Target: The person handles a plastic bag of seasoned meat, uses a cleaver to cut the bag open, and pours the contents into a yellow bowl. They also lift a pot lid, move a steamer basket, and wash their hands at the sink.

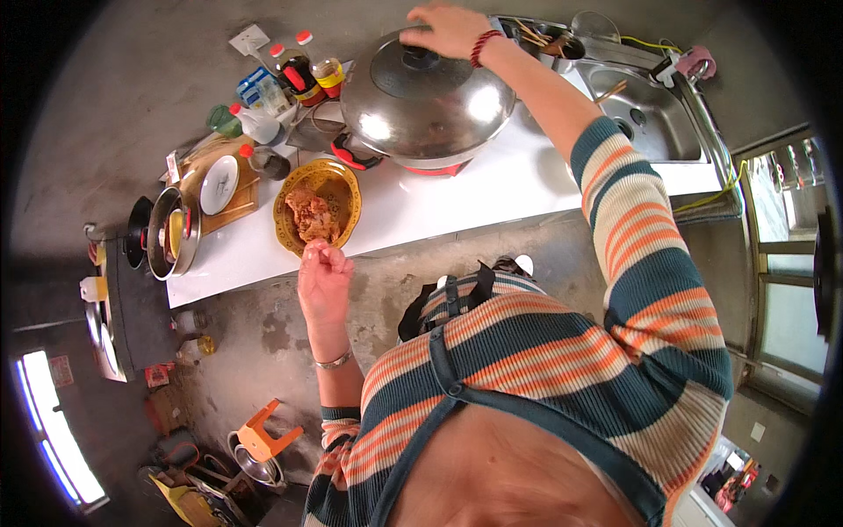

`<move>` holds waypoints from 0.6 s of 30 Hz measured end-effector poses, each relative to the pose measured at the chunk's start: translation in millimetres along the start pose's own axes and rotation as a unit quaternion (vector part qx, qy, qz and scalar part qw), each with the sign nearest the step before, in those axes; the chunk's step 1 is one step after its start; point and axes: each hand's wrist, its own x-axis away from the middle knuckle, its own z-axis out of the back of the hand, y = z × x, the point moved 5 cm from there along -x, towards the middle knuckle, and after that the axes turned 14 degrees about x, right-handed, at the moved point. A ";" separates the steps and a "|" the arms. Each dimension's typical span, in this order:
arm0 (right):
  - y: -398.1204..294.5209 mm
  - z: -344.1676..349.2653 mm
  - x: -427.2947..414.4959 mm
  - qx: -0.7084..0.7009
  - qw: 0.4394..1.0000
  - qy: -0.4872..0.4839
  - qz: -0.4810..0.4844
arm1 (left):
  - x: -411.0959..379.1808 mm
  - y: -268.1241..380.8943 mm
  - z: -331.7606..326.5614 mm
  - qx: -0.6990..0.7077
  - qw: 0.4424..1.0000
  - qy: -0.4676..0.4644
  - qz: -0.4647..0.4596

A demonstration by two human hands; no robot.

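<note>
My right hand (pixel 451 29) is over the dark knob (pixel 419 58) of a domed metal lid (pixel 428 109), thumb and fingers apart. Whether it touches the knob is hard to see. The lid covers a wide pan with a red-and-black handle (pixel 354 153). My left hand (pixel 325 283), palm up with curled fingers, is at the near rim of a brown patterned bowl (pixel 283 227); nothing shows in its fingers. Reddish-brown seasoned meat (pixel 309 214) lies in the bowl, just beyond the fingertips.
Sauce bottles (pixel 299 76) stand behind the bowl. A white plate (pixel 219 184) lies on a wooden board (pixel 247 194), beside a metal pan (pixel 191 253). A steel sink (pixel 649 118) is at the right. An orange stool (pixel 269 435) is on the floor.
</note>
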 end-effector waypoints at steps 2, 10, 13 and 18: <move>26.5 22.8 7.4 -0.114 0.986 0.002 -0.124 | 5.5 4.8 5.9 0.003 1.000 0.013 -0.010; 86.7 -14.0 113.8 -0.341 0.907 0.054 -0.240 | -27.6 6.7 -5.2 -0.025 0.999 0.013 0.044; 25.8 2.0 67.0 -0.207 0.968 0.004 -0.138 | -39.5 0.0 -13.9 -0.030 0.997 -0.006 0.067; -13.8 -20.2 17.9 -0.003 0.994 -0.112 -0.002 | -48.2 -16.1 -28.2 -0.018 0.997 -0.034 0.074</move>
